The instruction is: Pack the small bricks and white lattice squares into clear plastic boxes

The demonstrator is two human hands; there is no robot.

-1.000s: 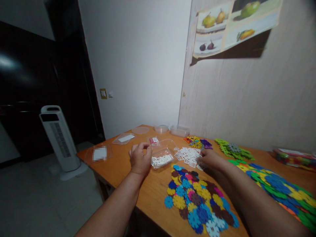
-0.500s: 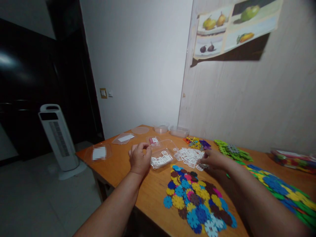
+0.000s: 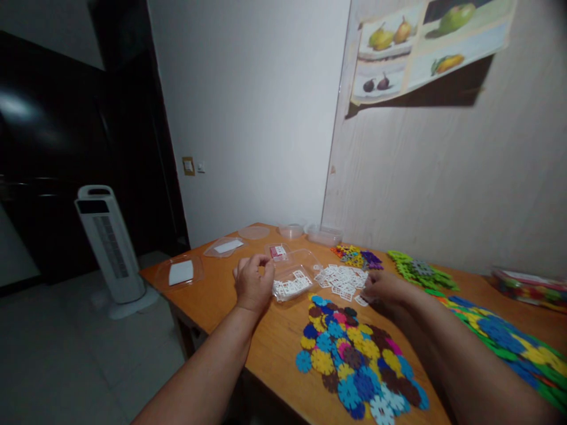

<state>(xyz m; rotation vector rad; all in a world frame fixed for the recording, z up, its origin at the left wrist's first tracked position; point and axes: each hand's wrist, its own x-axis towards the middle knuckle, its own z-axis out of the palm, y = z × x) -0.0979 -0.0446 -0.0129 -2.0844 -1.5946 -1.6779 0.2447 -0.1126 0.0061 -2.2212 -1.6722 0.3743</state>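
Observation:
My left hand [image 3: 251, 283] grips the left edge of a clear plastic box [image 3: 292, 277], fingers curled on its rim. White square pieces lie inside the box. My right hand [image 3: 381, 287] rests at the near right edge of a loose pile of white square pieces [image 3: 341, 280] on the wooden table [image 3: 270, 348], fingers bent down onto the pieces; whether it holds one is hidden. In front of both hands lies a patch of multicoloured flower-shaped discs [image 3: 354, 357].
Clear lids [image 3: 179, 273] and small tubs [image 3: 290, 230] sit at the table's far left. Heaps of green pieces [image 3: 419, 271], purple and yellow pieces [image 3: 357, 257] and blue-green pieces [image 3: 500, 333] lie to the right. A white tower fan [image 3: 110, 251] stands on the floor.
My right hand slid a little toward me along the edge of the white pile. My left hand stayed on the box. The view shifted slightly.

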